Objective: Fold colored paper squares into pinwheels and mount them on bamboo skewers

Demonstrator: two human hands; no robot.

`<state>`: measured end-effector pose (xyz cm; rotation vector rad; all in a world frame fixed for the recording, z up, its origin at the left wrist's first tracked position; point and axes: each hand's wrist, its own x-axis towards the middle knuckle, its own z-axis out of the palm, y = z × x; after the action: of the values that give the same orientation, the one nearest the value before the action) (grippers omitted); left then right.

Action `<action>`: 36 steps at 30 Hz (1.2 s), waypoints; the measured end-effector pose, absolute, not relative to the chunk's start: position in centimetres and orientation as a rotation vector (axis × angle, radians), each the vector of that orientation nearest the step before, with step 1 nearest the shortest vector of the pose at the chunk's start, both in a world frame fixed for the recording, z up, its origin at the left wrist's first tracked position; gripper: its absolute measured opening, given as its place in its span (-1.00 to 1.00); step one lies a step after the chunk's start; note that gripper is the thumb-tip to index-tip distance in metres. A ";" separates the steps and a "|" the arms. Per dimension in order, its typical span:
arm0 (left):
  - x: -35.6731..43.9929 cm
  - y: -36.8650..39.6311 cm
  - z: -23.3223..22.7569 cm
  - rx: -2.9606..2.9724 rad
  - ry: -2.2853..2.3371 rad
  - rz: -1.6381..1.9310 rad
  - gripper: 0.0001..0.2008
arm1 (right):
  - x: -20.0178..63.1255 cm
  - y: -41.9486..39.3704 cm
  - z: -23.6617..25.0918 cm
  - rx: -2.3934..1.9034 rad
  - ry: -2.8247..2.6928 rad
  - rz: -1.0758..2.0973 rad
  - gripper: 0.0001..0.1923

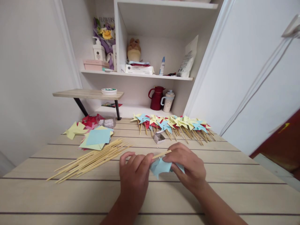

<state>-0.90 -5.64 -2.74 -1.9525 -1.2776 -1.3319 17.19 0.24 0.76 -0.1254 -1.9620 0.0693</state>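
A light blue paper pinwheel (160, 167) is pinched in the fingers of my right hand (189, 167), its folded blades showing on both sides of them. My left hand (136, 172) is closed around a thin wooden stick (161, 154), which runs across to the pinwheel and my right fingertips. Where stick and paper meet is partly hidden by my fingers. Just beyond my hands stands a small open box (159, 138); its contents are too small to make out. To the left lies a bundle of loose wooden sticks (91, 161).
Several pinwheels on sticks (173, 125) lie in a row at the back right. Blue and yellow paper squares (98, 137) are stacked left, beside a yellow pinwheel shape (75, 130) and red paper pieces (92, 120). Behind are a small raised shelf (86, 93), a red jug (157, 98) and a cup (167, 101).
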 end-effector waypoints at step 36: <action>-1.2 -4.9 -0.9 -1.609 -2.091 -3.315 -0.51 | 14.7 1.5 -1.1 -0.876 -1.490 1.334 -0.67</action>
<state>-1.16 -4.92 -0.88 -1.6090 -2.0908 -3.3154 14.67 1.52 -1.07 -0.8758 -1.4897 1.3336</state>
